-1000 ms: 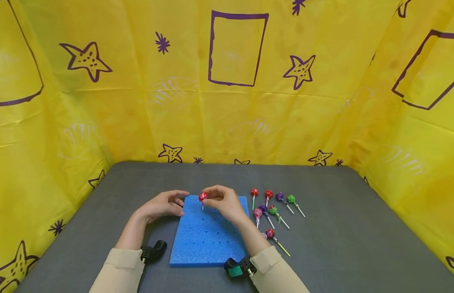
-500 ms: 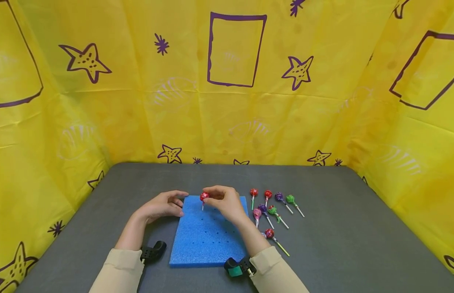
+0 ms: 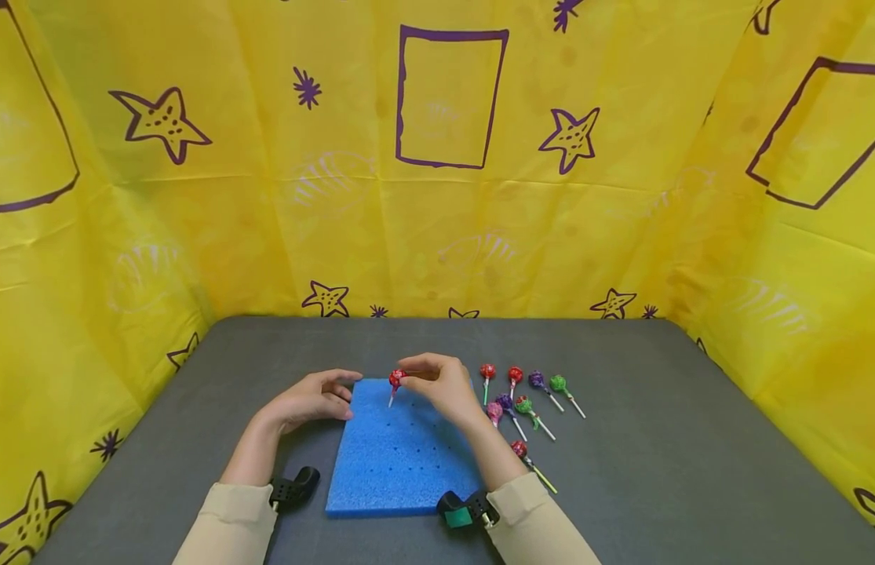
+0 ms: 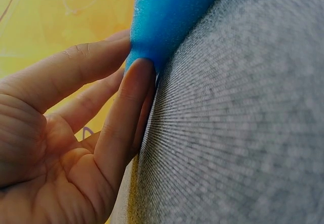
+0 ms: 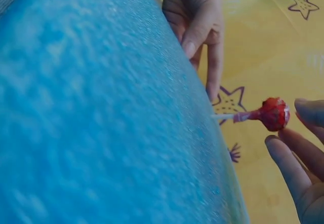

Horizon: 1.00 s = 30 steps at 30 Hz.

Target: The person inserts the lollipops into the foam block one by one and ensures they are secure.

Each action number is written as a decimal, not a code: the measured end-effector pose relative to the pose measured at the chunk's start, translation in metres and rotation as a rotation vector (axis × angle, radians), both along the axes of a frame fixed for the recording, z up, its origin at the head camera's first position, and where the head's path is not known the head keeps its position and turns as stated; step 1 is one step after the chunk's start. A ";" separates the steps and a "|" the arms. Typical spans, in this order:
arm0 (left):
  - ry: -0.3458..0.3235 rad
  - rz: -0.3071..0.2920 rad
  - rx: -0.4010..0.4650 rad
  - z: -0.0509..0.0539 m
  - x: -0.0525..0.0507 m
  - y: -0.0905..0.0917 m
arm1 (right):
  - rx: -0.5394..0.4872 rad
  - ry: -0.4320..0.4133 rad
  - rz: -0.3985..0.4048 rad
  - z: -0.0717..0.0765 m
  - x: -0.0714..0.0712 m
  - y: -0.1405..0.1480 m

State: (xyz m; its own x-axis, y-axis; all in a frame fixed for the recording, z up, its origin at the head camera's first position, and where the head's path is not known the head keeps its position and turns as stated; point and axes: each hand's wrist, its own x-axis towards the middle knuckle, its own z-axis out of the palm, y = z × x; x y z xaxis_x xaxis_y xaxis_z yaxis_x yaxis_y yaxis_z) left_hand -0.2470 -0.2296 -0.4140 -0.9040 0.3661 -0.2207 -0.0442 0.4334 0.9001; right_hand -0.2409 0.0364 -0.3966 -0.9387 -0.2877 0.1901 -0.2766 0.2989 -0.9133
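Note:
A red-wrapped lollipop (image 3: 397,378) stands slightly tilted near the far left part of the blue foam block (image 3: 395,494), its white stick meeting the top. My right hand (image 3: 440,388) is at its head, and in the right wrist view the fingertips (image 5: 282,155) are parted around the candy. Whether one still grazes it is hard to tell. With extended fingers my left hand (image 3: 313,400) touches the block's left edge and far left corner. The left wrist view shows those fingers (image 4: 134,82) against the blue foam (image 4: 162,16). Small holes dot the block's top.
Several wrapped lollipops lie right of the block, among them a green one (image 3: 558,382), a purple one (image 3: 536,379) and a red one with a yellow stick (image 3: 519,450). My right forearm partly covers some. Yellow patterned cloth (image 3: 437,235) surrounds the dark grey table (image 3: 691,471).
My right hand has shifted slightly right and its fingers have loosened from the red lollipop, which now leans a little to the right. The left hand stays at the block's edge.

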 end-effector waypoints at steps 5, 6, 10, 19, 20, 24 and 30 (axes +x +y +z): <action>-0.008 0.006 -0.001 -0.001 0.000 0.001 | -0.011 0.000 -0.013 0.004 -0.002 0.008; -0.008 0.006 -0.003 -0.001 0.000 0.001 | -0.012 -0.003 -0.017 0.006 -0.002 0.011; 0.000 -0.001 -0.003 -0.001 0.000 0.000 | -0.010 -0.020 -0.030 0.018 -0.001 0.024; 0.019 -0.020 -0.003 -0.002 -0.002 -0.001 | 0.022 0.002 -0.008 0.058 0.007 0.067; 0.018 -0.019 -0.006 -0.002 -0.002 -0.001 | 0.023 0.000 -0.010 0.061 0.008 0.072; 0.003 -0.015 -0.014 -0.002 -0.001 -0.001 | 0.071 -0.008 -0.026 0.070 0.012 0.088; 0.000 -0.013 -0.015 -0.001 -0.001 0.000 | 0.251 0.002 -0.035 0.067 0.012 0.115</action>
